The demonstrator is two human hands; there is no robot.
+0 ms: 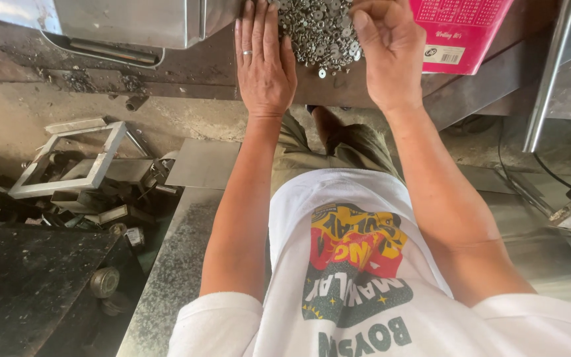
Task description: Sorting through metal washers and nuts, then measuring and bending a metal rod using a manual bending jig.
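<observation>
On the dark, worn metal workbench (186, 73) at the top of our view lies one heap of small silver metal washers (317, 33), far too many to count. We take that heap as our landmark. Our left hand (264, 63) lies flat and open against its left edge, palm down, fingers straight and together, a single plain ring on one finger. Our right hand (384, 49) sits at the heap's right edge, fingers curled loosely inward over the washers; we cannot tell whether it pinches any. One washer (322, 73) lies just apart from the heap, on its near side. Right of the heap, just behind the right hand, stands one pink cardboard box (460, 33) with a white label. Left of the heap we see one grey sheet-metal machine housing (127, 20). Well below and left of the heap, on the floor, one square grey metal frame (67, 158) rests on a jumble of scrap pieces.
</observation>
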